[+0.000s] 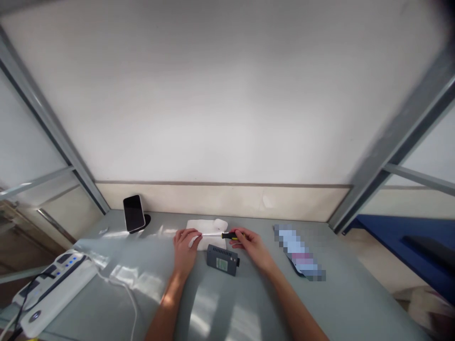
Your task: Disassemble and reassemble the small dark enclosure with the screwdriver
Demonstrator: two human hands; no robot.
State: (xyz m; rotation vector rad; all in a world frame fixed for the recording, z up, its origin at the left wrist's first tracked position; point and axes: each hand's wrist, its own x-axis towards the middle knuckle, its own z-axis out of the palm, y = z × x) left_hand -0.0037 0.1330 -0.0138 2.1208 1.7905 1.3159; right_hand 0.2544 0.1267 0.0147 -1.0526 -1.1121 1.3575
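Observation:
A screwdriver with a black and yellow handle [229,235] lies level across a folded white cloth [202,225] at the middle of the table. Its handle is held by my right hand [250,244], between thumb and fingers. At the other end, the fingers and thumb of my left hand [185,248] close around the tip of the shaft, which they hide. Just in front of the cloth, between my forearms, stands a dark grey box-shaped device [223,259] with vent slots and a pale label. Neither hand touches it.
A phone-like dark screen [134,213] leans on a round stand at the back left. A white power strip [59,296] with cables lies at the left edge. On the right is a pixelated flat object [300,253]. A white panel [227,104] rises behind the table.

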